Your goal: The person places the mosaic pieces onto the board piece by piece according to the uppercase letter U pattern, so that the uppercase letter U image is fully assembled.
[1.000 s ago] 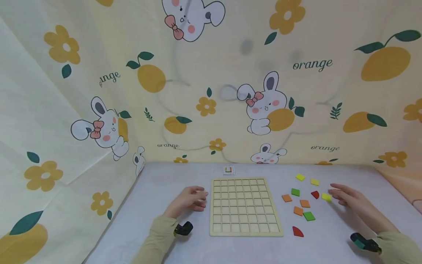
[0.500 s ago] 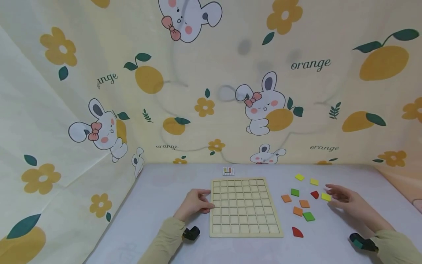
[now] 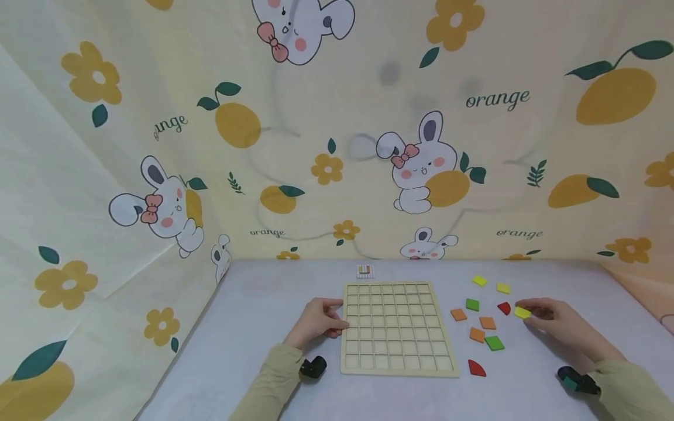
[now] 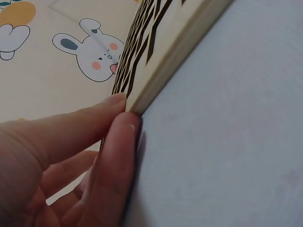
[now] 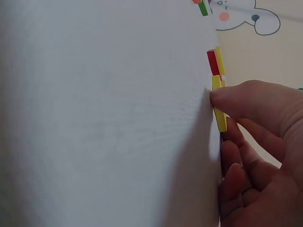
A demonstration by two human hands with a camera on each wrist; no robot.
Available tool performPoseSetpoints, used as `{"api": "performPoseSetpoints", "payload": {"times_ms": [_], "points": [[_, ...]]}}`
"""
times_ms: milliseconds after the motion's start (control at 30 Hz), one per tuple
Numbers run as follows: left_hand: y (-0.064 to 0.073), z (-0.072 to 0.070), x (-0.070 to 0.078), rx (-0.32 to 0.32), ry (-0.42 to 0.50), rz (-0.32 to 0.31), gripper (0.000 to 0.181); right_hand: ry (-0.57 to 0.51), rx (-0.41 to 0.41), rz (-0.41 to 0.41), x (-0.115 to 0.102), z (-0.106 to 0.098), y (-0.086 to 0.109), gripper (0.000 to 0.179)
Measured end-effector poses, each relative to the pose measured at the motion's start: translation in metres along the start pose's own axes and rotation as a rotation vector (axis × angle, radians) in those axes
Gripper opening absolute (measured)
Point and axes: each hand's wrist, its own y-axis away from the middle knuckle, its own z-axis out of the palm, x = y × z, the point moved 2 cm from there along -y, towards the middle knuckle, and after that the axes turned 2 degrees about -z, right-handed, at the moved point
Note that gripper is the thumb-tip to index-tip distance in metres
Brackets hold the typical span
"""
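Observation:
My left hand (image 3: 317, 321) is at the left edge of a pale wooden grid board (image 3: 400, 372). In the left wrist view, the thumb lies on the top of the board's rim (image 4: 173, 54) and a fingertip presses its side, gripping the edge. My right hand (image 3: 563, 327) holds a yellow square tile (image 3: 522, 313) between thumb and index finger, right of the board. The right wrist view shows the thumb against the yellow tile's (image 5: 218, 111) edge, the other fingers curled below. The board's squares hold no tiles.
Around the right hand lie a red quarter-circle tile (image 3: 504, 308), more yellow tiles (image 3: 502, 288), green tiles (image 3: 494, 343) and several orange tiles (image 3: 477, 335). Another red piece (image 3: 476, 368) is nearer the front. A small pattern card (image 3: 365, 271) sits behind the board. A printed cloth (image 3: 316, 245) hangs behind the table.
My left hand has moved right to the board's left edge, and the board has shifted slightly right. My right hand has moved left, its thumb and index finger closing around the yellow tile.

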Motion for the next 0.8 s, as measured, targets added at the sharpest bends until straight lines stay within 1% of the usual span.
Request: {"api": "performPoseSetpoints", "payload": {"times_ms": [133, 300, 367, 433, 533, 667, 800], "points": [[0.000, -0.001, 0.002, -0.015, 0.018, 0.002, 0.063, 0.013, -0.017, -0.007, -0.001, -0.002, -0.002, 0.044], [0.000, -0.002, 0.003, -0.021, 0.029, 0.016, 0.062, -0.006, -0.047, -0.003, -0.003, -0.008, -0.003, 0.047], [0.000, -0.002, 0.001, -0.022, 0.034, 0.018, 0.062, -0.012, -0.044, -0.016, -0.007, -0.011, -0.005, 0.046], [0.000, -0.003, 0.000, -0.024, 0.044, 0.016, 0.063, -0.018, -0.033, -0.047, -0.013, -0.015, -0.008, 0.045], [-0.002, -0.003, -0.001, -0.022, 0.053, 0.009, 0.064, -0.026, -0.008, -0.111, -0.031, -0.019, -0.013, 0.045], [-0.003, -0.004, -0.002, -0.018, 0.059, 0.002, 0.064, -0.050, -0.001, -0.191, -0.065, -0.022, -0.023, 0.045], [-0.003, -0.003, -0.002, -0.016, 0.062, -0.003, 0.063, -0.061, 0.002, -0.227, -0.097, -0.016, -0.035, 0.044]]}}
